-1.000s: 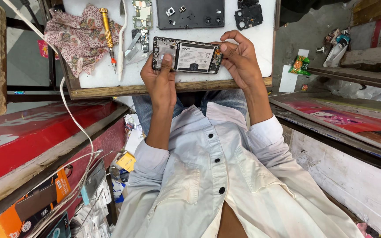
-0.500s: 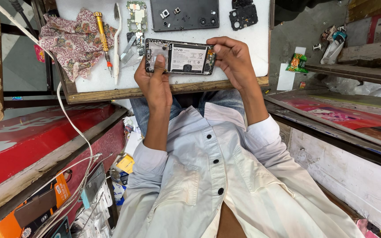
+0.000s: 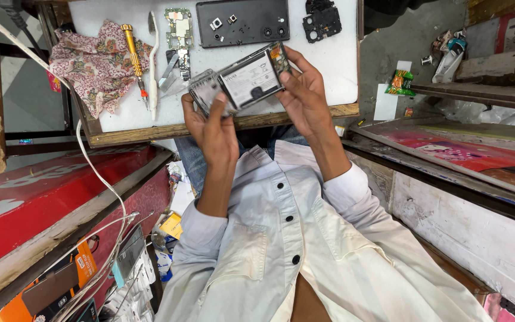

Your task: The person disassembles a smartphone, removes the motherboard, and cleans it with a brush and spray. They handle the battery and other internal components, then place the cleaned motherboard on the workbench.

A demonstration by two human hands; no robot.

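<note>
An opened phone body with its back cover off is held in both hands above the near edge of a small white worktable. My left hand grips its left end, thumb on the inner face. My right hand holds the right end, fingers curled round the edge. The phone is tilted, right end higher. On the table behind lie the dark back cover, a green circuit board, a small black part, a yellow-handled screwdriver and a white toothbrush.
A flowered cloth lies at the table's left end. A white cable runs down the left side past a red panel. Boxes and clutter sit on the floor at lower left. A red-topped counter stands to the right.
Both hands have lifted the phone body off the table edge and tilted it, right end up. The view has also moved closer to the table.
</note>
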